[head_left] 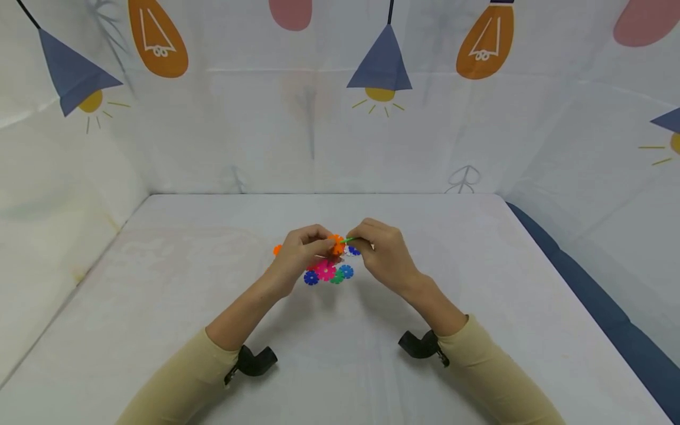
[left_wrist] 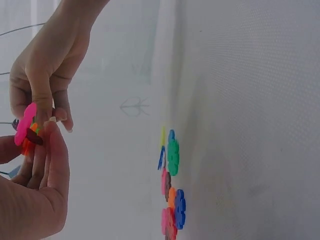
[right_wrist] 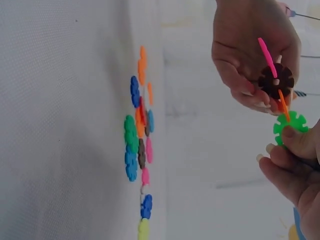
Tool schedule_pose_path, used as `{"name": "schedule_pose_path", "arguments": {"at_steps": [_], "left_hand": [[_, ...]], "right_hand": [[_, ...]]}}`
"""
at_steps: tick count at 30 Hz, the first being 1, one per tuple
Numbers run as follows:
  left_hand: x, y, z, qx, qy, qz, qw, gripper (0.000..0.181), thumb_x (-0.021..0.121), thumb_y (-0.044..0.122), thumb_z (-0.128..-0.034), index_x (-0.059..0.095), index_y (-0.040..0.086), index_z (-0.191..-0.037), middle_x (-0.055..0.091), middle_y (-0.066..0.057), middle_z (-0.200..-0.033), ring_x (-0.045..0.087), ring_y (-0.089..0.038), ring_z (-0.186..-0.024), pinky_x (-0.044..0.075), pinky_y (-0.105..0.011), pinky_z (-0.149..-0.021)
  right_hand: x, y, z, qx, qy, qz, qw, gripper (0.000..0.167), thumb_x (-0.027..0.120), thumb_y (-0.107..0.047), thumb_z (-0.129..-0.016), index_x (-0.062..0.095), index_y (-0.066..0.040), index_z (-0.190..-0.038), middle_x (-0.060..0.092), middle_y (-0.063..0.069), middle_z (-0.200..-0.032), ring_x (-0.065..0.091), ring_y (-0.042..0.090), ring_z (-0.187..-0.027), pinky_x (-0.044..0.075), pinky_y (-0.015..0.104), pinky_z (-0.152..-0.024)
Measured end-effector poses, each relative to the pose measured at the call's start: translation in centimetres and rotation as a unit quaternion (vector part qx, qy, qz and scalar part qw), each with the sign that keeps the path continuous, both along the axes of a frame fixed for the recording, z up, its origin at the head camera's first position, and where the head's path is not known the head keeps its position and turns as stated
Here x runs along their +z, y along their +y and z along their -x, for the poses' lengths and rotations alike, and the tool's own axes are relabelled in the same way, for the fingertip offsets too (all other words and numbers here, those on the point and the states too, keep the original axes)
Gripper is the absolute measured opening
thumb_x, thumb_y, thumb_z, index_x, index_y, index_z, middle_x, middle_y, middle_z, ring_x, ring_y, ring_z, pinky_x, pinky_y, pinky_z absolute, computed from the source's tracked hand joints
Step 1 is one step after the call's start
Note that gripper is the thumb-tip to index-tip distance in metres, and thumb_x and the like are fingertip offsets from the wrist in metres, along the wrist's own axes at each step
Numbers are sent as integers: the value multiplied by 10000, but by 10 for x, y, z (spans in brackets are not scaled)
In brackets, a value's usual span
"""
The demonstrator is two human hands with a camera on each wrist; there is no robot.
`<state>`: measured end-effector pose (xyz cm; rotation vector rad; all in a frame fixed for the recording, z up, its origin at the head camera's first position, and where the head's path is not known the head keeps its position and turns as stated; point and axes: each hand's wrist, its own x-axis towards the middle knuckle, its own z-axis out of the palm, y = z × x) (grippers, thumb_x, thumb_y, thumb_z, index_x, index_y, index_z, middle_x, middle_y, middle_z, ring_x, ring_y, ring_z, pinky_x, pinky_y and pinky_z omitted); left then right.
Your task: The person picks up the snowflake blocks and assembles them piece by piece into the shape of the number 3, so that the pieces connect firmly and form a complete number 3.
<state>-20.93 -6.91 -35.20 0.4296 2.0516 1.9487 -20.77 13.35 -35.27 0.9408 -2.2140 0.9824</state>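
Observation:
Both hands meet above the white table over some notched plastic snowflake discs. My left hand (head_left: pixel 297 257) holds a small chain of linked discs: a pink disc (left_wrist: pixel 25 125), a brown disc (right_wrist: pixel 282 87) and an orange disc (head_left: pixel 337 244). Between thumb and fingers, my right hand (head_left: pixel 386 254) pinches a green disc (right_wrist: pixel 299 123). In the right wrist view the green disc's edge meets the orange one, seen edge-on; whether their slots are fully joined I cannot tell. Fingers partly hide the orange disc in the left wrist view.
Below the hands, loose discs lie on the table (head_left: pixel 212 354), among them a pink disc (head_left: pixel 326 270), a dark blue disc (head_left: pixel 311 277) and a light blue disc (head_left: pixel 346 271). A printed white curtain (head_left: pixel 239 130) stands behind the table's far edge.

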Motion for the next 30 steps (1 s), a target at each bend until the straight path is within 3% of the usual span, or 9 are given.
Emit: {"name": "schedule_pose_path", "arguments": {"at_steps": [4,8,13,18,22,26,30], "left_hand": [[-1,0,1,-267,-92,125,9995,211,602,241,-982,635,34,-1006,706,-126,-977,720,-222,-874,590,-363,-861],[-2,1,2,-426,-147,141,9989,197,600,222,-981,635,30,-1008,700,-154,-1008,721,-223,-891,589,-366,-866],[-4,1,3,-327,-116,-54,9994,188,599,187,-985,626,6,-1028,693,-175,-1046,727,-250,-934,589,-363,-894],[-5,1,4,-88,-112,-228,9996,179,600,174,-988,611,3,-1041,694,-91,-991,717,-240,-907,598,-359,-872],[-6,1,4,7,-161,-298,9994,170,586,160,-992,584,0,-1050,689,-104,-999,722,-221,-893,600,-365,-868],[-7,2,5,3,-157,-291,9995,166,568,154,-995,561,0,-1056,697,-118,-1001,729,-214,-887,602,-373,-864],[-8,2,6,5,-160,-292,9994,150,552,148,-995,532,12,-1054,712,-147,-1015,733,-216,-891,602,-376,-862]], "right_hand": [[0,2,2,78,-149,4,9999,120,681,92,-869,717,-19,-842,678,43,-777,616,105,-710,548,200,-659],[2,4,2,134,-226,-4,9997,134,671,97,-873,721,-26,-860,689,35,-796,626,107,-733,555,217,-672],[3,7,5,-12,-361,-238,9991,97,679,68,-881,723,-13,-911,712,50,-843,647,128,-756,577,246,-705],[2,11,9,-396,-820,-763,9929,119,708,48,-864,718,-6,-970,736,95,-917,675,165,-771,592,277,-720],[-4,15,15,-729,-1574,-1230,9771,173,683,34,-870,715,-21,-1031,739,130,-997,668,191,-803,587,321,-745],[-15,20,25,-1019,-2334,-1733,9514,262,647,12,-895,691,-25,-1150,713,131,-1130,654,229,-907,573,371,-821],[-26,24,33,-1201,-2812,-2268,9247,349,660,-21,-895,655,-40,-1244,657,115,-1265,625,276,-1116,534,437,-974]]}}
